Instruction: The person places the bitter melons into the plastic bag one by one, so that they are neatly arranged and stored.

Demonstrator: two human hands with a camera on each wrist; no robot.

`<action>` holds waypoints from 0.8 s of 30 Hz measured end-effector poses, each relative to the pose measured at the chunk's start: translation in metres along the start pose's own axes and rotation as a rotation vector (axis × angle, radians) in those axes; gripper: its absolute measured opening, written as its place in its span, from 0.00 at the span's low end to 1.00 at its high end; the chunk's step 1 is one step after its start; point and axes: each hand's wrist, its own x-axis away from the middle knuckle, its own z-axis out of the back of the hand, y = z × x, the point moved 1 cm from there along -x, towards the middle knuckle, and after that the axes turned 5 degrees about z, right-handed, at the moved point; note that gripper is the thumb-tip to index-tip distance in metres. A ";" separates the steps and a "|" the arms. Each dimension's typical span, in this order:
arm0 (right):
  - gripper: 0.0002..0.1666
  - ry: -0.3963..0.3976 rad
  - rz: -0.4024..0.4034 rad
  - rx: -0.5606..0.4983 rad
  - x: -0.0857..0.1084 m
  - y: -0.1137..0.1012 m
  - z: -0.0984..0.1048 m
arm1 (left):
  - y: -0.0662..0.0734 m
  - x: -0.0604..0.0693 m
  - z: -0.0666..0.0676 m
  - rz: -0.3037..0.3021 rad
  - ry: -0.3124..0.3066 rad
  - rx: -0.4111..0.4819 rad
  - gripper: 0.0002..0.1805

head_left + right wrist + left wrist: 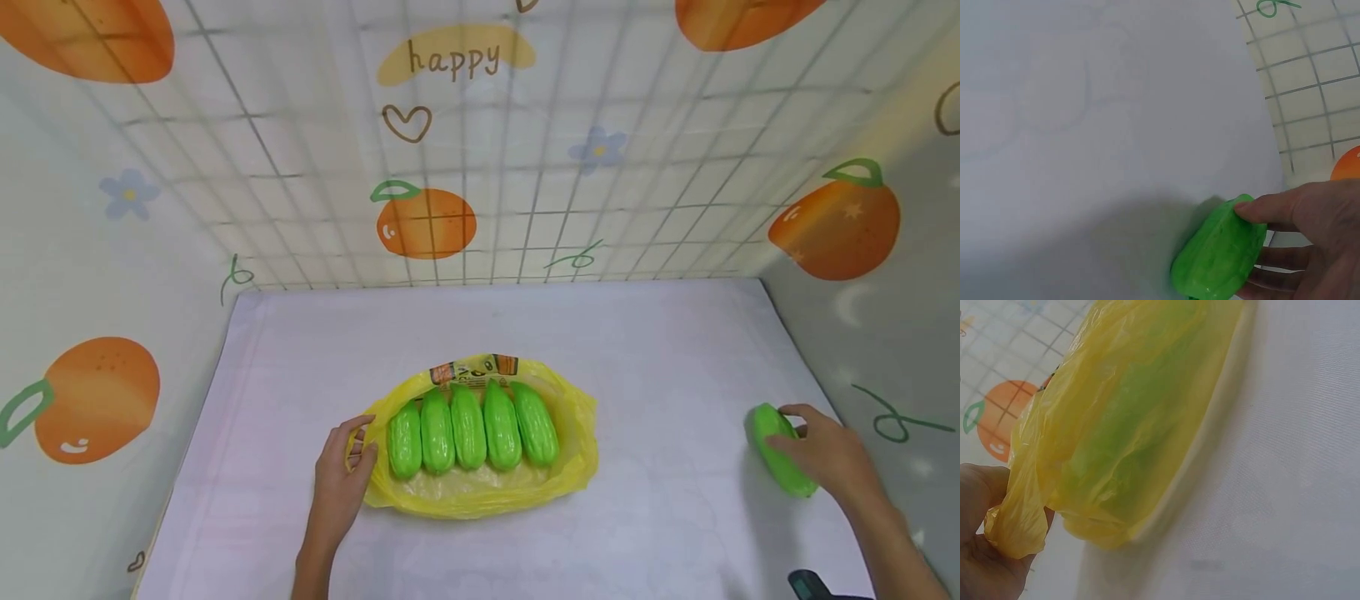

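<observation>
A yellow plastic bag (480, 502) lies spread wide in the middle of the table. Inside it several glossy green cucumber-like vegetables (468, 429) stand side by side in a row. My left hand (343, 471) grips the bag's left edge; in the left wrist view the gathered plastic (1019, 528) runs between thumb and fingers. Far to the right, my right hand (825, 450) holds another green cucumber-like vegetable (776, 450), thumb on one side and fingers on the other. In the right wrist view this vegetable (1219, 253) is close to the white surface; whether it touches cannot be told.
The white table (645, 350) is walled in at the back and sides by printed sheets (480, 167) with oranges and grid lines. A dark object (810, 585) pokes in at the bottom right, near the right forearm.
</observation>
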 end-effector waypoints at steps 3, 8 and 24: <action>0.40 -0.006 0.011 -0.005 0.002 -0.001 0.000 | 0.000 -0.001 0.000 -0.003 -0.001 0.002 0.20; 0.41 -0.009 0.032 -0.012 0.004 -0.010 0.003 | 0.000 0.000 0.001 -0.001 -0.004 0.006 0.20; 0.39 0.044 0.213 -0.116 0.005 -0.097 0.010 | -0.001 0.000 0.000 0.003 -0.005 0.010 0.20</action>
